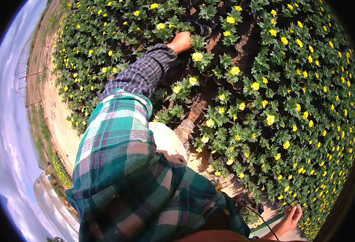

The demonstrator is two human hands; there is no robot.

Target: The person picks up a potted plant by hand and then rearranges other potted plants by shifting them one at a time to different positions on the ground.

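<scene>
My left hand (180,42) reaches among potted marigold plants at the top of the view, its arm in a green plaid sleeve with a dark checked cuff. Its fingers are curled in at the foliage; what they hold is hidden. Beside it is a plant with a pale yellow bloom (197,56). My right hand (292,216) is low at the right, beside the plants, its fingers loosely bent and slightly apart, with nothing visible in them. A green edge (271,222) shows near its wrist.
Dense rows of yellow-flowered plants (286,121) spread across the right and top. A rounded white surface (167,141) lies beyond the sleeve. Sandy ground (58,117), a metal frame (22,76) and white sheeting (50,201) stand at the left. A thin dark cord (258,214) hangs low.
</scene>
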